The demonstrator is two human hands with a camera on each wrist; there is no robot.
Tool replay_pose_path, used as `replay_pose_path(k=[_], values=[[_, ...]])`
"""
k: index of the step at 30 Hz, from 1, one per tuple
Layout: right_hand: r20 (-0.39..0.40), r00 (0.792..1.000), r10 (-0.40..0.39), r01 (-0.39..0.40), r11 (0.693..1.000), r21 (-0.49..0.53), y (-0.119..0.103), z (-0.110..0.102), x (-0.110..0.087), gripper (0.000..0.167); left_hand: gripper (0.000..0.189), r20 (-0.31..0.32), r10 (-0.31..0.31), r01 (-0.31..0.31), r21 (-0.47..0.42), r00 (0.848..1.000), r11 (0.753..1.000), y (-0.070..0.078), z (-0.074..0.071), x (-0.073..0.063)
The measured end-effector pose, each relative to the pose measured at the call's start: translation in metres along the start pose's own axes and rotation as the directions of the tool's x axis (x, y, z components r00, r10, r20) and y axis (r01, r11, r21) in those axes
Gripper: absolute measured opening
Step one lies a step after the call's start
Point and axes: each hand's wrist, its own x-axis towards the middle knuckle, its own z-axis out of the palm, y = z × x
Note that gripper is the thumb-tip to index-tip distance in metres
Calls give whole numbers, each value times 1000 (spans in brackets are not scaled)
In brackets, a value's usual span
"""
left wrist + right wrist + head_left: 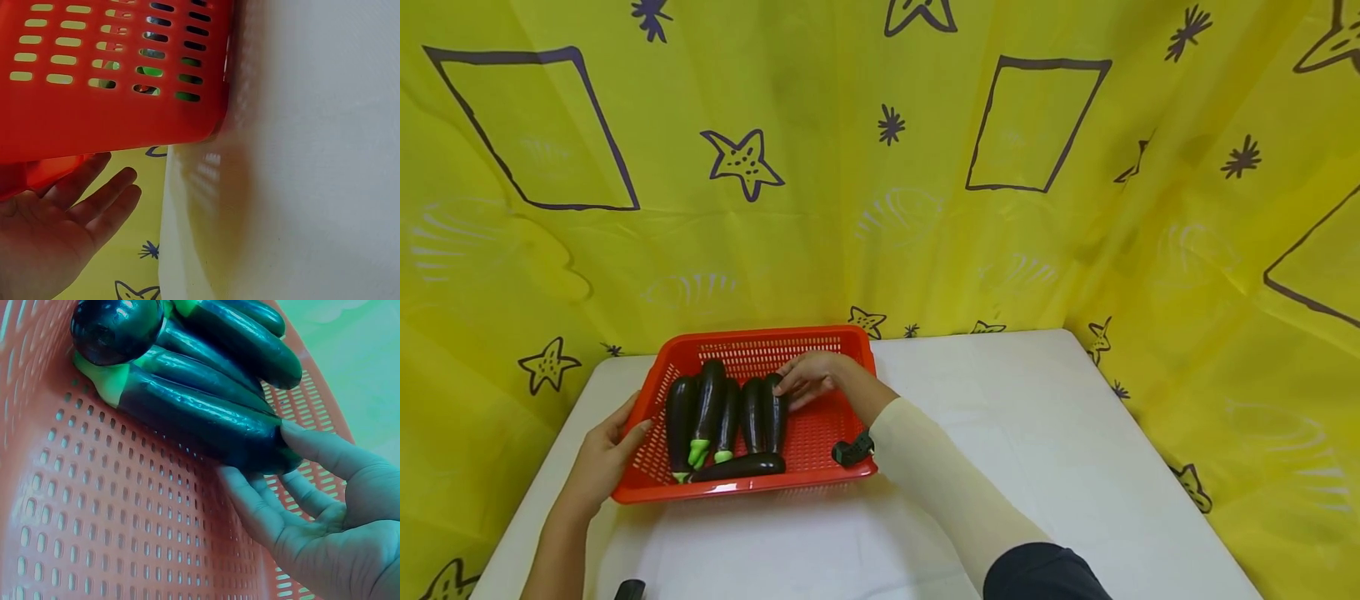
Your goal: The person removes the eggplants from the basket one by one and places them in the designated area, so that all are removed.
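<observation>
A red plastic basket (737, 488) with slotted walls sits on the table and holds several dark eggplants with green stems. Most lie side by side on the left, and another eggplant (741, 467) lies crosswise along the near wall. At the left rim, my left hand (597, 457) holds the basket, thumb over the edge and fingers outside; the left wrist view shows those fingers (103, 203) nearly straight beneath the rim. Reaching inside, my right hand (812, 375) pinches the far end of the rightmost eggplant (200, 422), thumb on top and fingertips along its side.
The white table (1000, 433) extends to the right and in front of the basket. Yellow patterned curtain (820, 250) hangs close behind the basket and along both sides. A small black object (630, 590) shows at the bottom edge. A black strap (853, 450) is at my right wrist.
</observation>
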Motion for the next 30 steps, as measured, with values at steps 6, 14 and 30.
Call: replay_pose_path(k=[6,14,30], values=[[-39,999,-18,18,1000,18,-3,-1,-3,23,63,21,19,-17,-65,1000,998,-3,0,3],[-50,998,-26,27,999,17,-5,-4,-9,20,70,136,-98,141,-353,986,925,-10,-2,6],[-65,997,-50,50,999,0,-10,-3,-24,35,30,274,-16,192,-630,962,752,-20,-10,5]])
